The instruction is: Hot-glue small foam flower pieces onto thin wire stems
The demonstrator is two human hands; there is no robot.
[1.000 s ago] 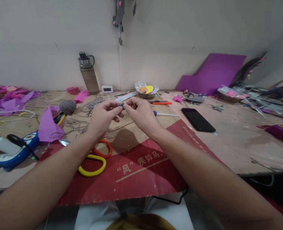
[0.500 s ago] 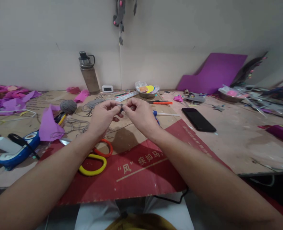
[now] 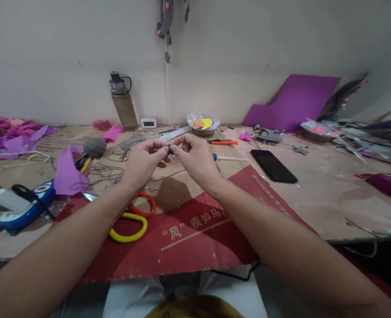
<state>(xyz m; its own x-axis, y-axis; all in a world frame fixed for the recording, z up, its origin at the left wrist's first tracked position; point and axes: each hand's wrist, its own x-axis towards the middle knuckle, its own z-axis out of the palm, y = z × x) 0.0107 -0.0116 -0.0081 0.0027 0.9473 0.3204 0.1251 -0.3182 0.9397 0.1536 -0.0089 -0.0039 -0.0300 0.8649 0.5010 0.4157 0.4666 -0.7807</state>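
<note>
My left hand [image 3: 146, 158] and my right hand [image 3: 195, 158] meet above the middle of the work surface, fingertips nearly touching. Between them they pinch a small dark grey-blue piece [image 3: 170, 150], mostly covered by the fingers and too small to name. Both hands are closed in a pinch. Under my left forearm lie scissors [image 3: 129, 227] with one yellow and one red handle loop. Loose grey yarn [image 3: 105, 171] spreads left of my left hand, near a ball of grey yarn [image 3: 94, 147]. Just beyond my right hand is an orange-handled tool [image 3: 226, 142].
Red printed cardboard [image 3: 195, 247] covers the front of the table. A black phone [image 3: 274, 166] lies to the right. At the back stand a water bottle [image 3: 125, 106], a small white clock [image 3: 148, 123] and a bowl [image 3: 204, 131]. A purple sheet [image 3: 301, 104] leans on the wall.
The fingers have shifted slightly around the small piece, so a little more of its dark blue side shows. Everything else stays in place.
</note>
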